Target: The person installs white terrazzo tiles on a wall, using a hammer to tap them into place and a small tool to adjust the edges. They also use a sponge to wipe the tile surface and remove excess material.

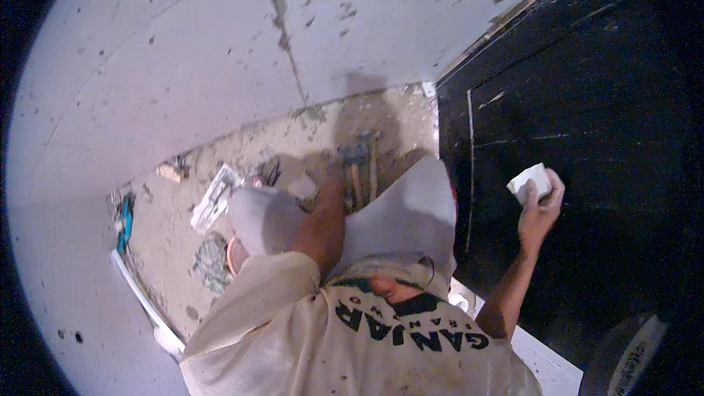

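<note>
My right hand is closed round a small white block-like piece, possibly a tile offcut, with the thumb across its near face. It is in front of the black panel on the right; whether the piece touches the panel I cannot tell. My left arm reaches down between my knees, and its hand is too dark and blurred to read. Close by on the floor lie a hammer and a second long-handled tool. A pale flat piece is just left of that arm.
Grey speckled wall panels rise ahead and at left. On the dirty floor are a white moulded tray, a crumpled plastic bag, an orange-rimmed bowl, a blue tool and a wood scrap. A white pipe runs along the left wall.
</note>
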Tool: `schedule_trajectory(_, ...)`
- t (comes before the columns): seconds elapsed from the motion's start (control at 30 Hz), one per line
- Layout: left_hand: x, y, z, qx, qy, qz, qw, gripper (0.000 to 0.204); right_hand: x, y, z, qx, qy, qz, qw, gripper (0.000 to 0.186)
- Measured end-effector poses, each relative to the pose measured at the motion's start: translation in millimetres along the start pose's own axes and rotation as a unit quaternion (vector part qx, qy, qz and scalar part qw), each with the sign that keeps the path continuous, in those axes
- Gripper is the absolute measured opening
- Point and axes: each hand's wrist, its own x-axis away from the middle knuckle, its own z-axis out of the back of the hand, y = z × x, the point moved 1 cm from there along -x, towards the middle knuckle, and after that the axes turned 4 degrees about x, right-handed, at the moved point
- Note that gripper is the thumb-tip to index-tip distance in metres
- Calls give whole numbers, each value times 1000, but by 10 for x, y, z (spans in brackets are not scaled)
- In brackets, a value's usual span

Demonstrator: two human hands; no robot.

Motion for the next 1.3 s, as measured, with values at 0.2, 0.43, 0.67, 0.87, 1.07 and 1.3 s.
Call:
schedule_trajectory(0.2,135,-161,-385,-24,-92,18,995,43,58,-10,-48,2,-4,-11,1000,33)
schedule_trajectory(0.43,46,-92,-204,-34,-118,7,992,47,38,5,-36,-54,1,-43,998,32)
schedule_trajectory(0.67,-40,17,200,22,-81,-46,995,51,-55,-139,35,-62,-37,-50,996,34)
schedule_trajectory(0.87,235,173,1038,-22,-60,-160,985,57,-116,58,-41,-75,-26,-16,997,34)
schedule_trajectory(1.07,469,1101,1648,1,38,-249,968,66,-155,71,-106,-136,-18,-7,990,32)
schedule_trajectory(1.3,1284,3358,2105,-35,178,-457,871,38,-126,55,-39,-232,-39,-64,970,31)
